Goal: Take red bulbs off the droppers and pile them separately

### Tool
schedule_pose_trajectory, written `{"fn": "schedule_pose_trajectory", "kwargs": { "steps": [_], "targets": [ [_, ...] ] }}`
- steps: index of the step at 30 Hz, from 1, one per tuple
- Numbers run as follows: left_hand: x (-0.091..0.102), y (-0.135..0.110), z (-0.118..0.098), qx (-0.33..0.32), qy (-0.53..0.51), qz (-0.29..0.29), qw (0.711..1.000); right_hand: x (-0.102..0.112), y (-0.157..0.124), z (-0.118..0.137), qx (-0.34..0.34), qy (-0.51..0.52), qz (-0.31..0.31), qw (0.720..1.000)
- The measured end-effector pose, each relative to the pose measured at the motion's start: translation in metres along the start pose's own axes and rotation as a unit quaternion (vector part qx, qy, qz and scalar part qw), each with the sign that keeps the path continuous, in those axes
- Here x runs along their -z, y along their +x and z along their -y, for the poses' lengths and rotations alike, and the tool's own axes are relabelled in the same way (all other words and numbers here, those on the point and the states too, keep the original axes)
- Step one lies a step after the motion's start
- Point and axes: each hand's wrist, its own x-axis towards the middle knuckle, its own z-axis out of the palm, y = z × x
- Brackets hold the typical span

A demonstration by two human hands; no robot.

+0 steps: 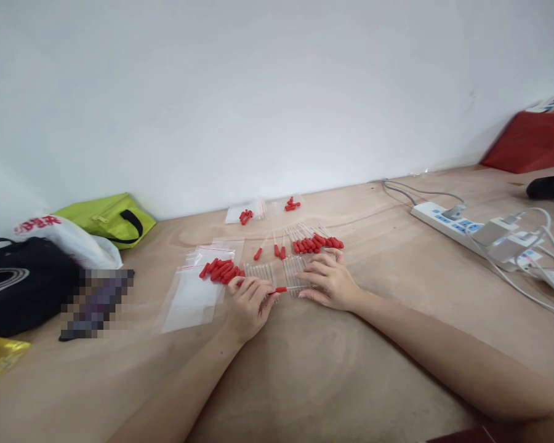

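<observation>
Low over the table, my left hand (250,306) pinches a red rubber bulb (281,289). The fingers of my right hand (329,281) are closed on the clear glass tube (300,287) that meets this bulb, lying sideways between both hands. Behind them lie two rows of loose glass tubes (260,272), partly hidden by my fingers. A heap of red bulbs (220,271) rests on plastic bags beside my left hand. Beyond my right hand, several droppers with red bulbs (316,243) lie with their tubes pointing to the wall.
Clear zip bags (189,301) lie at left. Small bags with red bulbs (246,216) sit near the wall. A power strip (457,227) with cables is at right. A black bag (28,289), a green bag (115,218) and a red bag (530,141) stand at the sides.
</observation>
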Motion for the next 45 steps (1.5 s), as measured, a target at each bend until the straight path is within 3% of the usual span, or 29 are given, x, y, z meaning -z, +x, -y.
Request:
{"fn": "schedule_pose_trajectory", "kwargs": {
  "steps": [16, 45],
  "targets": [
    [-0.0009, 0.0005, -0.0005, -0.032, 0.006, 0.034, 0.999, -0.0058, -0.0064, 0.0041, 0.065, 0.012, -0.014, 0.998],
    [0.0031, -0.0015, 0.0005, -0.043, -0.049, 0.038, 0.997, 0.0033, -0.0087, 0.0048, 0.048, 0.056, 0.037, 0.997]
  ]
}}
